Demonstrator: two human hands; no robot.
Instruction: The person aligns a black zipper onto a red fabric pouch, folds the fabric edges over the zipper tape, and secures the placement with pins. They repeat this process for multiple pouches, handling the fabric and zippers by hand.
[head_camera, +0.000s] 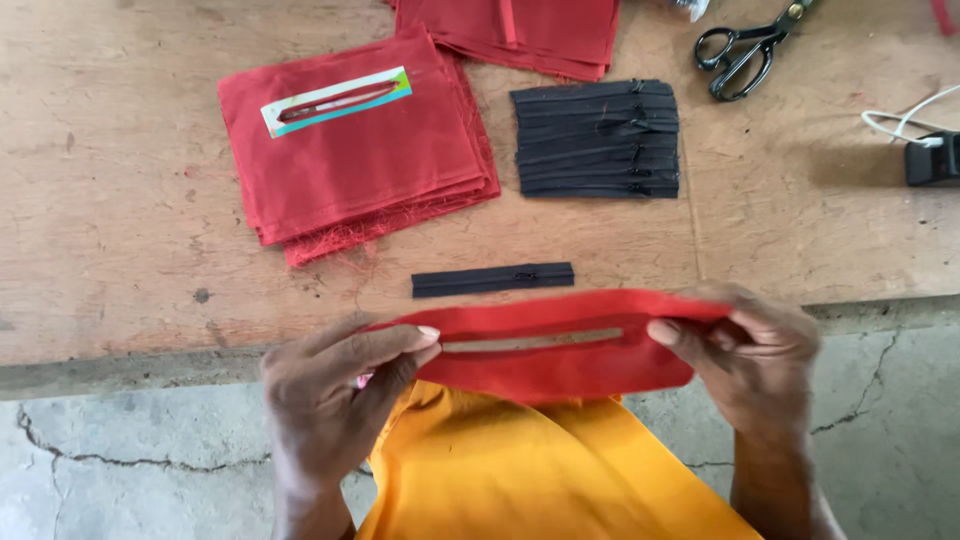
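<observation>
Across the lower centre of the frame, off the worktop (120, 250) edge: red fabric piece (560, 365) with slit opening, pinched taut at either end by left hand (335, 385) and right hand (745, 355). Risk: uneven pull could fray or distort the slit; single black zipper (493, 279), loose just above, could be nudged askew.

Red fabric piece (560, 365); black zipper (493, 279); red cloth stack (355, 150); black zipper stack (598, 138); orange garment (530, 470).
</observation>
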